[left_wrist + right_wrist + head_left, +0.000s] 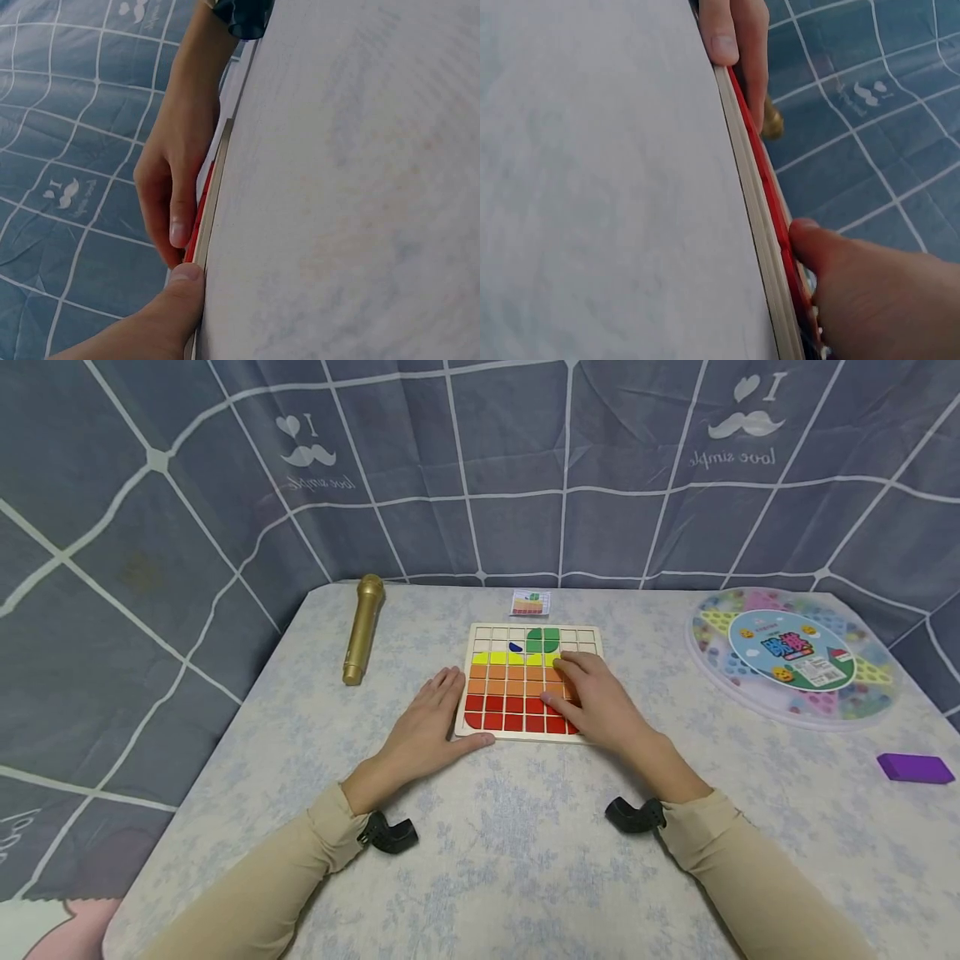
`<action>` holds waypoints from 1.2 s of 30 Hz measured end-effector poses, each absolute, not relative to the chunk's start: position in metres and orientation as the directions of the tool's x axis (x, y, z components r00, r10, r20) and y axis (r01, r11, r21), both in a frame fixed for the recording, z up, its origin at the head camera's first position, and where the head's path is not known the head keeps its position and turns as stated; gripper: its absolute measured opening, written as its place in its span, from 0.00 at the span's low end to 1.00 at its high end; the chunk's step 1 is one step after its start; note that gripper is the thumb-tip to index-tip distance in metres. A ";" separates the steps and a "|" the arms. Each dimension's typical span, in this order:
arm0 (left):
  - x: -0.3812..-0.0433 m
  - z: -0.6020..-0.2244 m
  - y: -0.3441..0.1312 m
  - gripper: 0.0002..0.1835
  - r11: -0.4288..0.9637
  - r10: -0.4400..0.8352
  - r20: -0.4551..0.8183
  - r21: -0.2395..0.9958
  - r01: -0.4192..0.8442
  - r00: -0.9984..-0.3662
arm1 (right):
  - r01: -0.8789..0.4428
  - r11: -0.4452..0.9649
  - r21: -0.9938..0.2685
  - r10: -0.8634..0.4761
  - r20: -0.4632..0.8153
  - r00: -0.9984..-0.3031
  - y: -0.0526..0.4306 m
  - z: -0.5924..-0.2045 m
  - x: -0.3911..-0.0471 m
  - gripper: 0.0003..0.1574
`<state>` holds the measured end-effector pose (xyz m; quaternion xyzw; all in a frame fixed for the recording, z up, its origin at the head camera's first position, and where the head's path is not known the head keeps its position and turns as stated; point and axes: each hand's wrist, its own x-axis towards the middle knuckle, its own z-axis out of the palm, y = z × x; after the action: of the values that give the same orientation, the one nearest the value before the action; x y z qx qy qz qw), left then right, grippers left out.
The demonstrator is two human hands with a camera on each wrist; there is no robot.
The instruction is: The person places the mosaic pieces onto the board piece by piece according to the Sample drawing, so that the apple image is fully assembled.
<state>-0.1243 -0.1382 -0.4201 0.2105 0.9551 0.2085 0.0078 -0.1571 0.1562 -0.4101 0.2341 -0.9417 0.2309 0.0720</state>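
Note:
A wooden puzzle board (492, 634) marked with a square grid lies flat on the table. Red tiles (495, 702) fill its near rows, orange tiles (515, 673) come behind them, then a yellow row (498, 657). Farther back are green leaf-shaped pieces (550, 638) and a small dark blue piece (515, 647). My left hand (427, 722) rests at the board's left side, fingers extended and thumb along the near edge. Over the right part lies my right hand (603, 702), thumb and forefinger spread and touching tiles; its palm hides some squares.
Behind the board is a small picture card (530, 602). A gold microphone-shaped object (363, 631) lies at the back left. At the right are a round clear case (791, 656) with a blue label and a purple block (915, 768). A grid-patterned curtain (517, 468) hangs behind the table.

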 end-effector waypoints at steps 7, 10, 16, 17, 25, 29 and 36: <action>-0.125 -0.422 -0.137 0.60 0.824 0.404 0.083 0.400 0.401 -0.911 | -0.491 0.792 -0.363 -0.461 0.172 -0.871 0.146 -0.414 -0.147 0.45; -0.125 -0.423 -0.137 0.60 0.823 0.404 0.084 0.401 0.402 -0.911 | -0.489 0.792 -0.366 -0.462 0.163 -0.872 0.142 -0.414 -0.143 0.44; -0.125 -0.422 -0.137 0.60 0.822 0.400 0.089 0.404 0.400 -0.912 | -0.496 0.795 -0.350 -0.435 0.241 -0.868 0.140 -0.411 -0.143 0.39; -0.125 -0.422 -0.137 0.60 0.823 0.400 0.089 0.403 0.400 -0.912 | -0.496 0.793 -0.352 -0.429 0.254 -0.867 0.140 -0.411 -0.143 0.38; -0.128 -0.419 -0.139 0.61 0.816 0.398 0.090 0.419 0.397 -0.913 | -0.466 0.748 -0.473 -0.334 0.339 -0.880 0.140 -0.412 -0.147 0.30; -0.129 -0.419 -0.141 0.62 0.818 0.391 0.096 0.420 0.393 -0.916 | -0.378 0.754 -0.537 -0.234 0.317 -0.919 0.144 -0.410 -0.150 0.36; -0.129 -0.421 -0.139 0.63 0.822 0.392 0.093 0.412 0.394 -0.915 | -0.200 0.829 -0.522 -0.174 0.098 -0.980 0.166 -0.406 -0.155 0.53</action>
<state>-0.1291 -0.1388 -0.4206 0.2060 0.9543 0.2163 -0.0021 -0.1547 0.1664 -0.4057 0.0977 -0.9561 0.2755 0.0233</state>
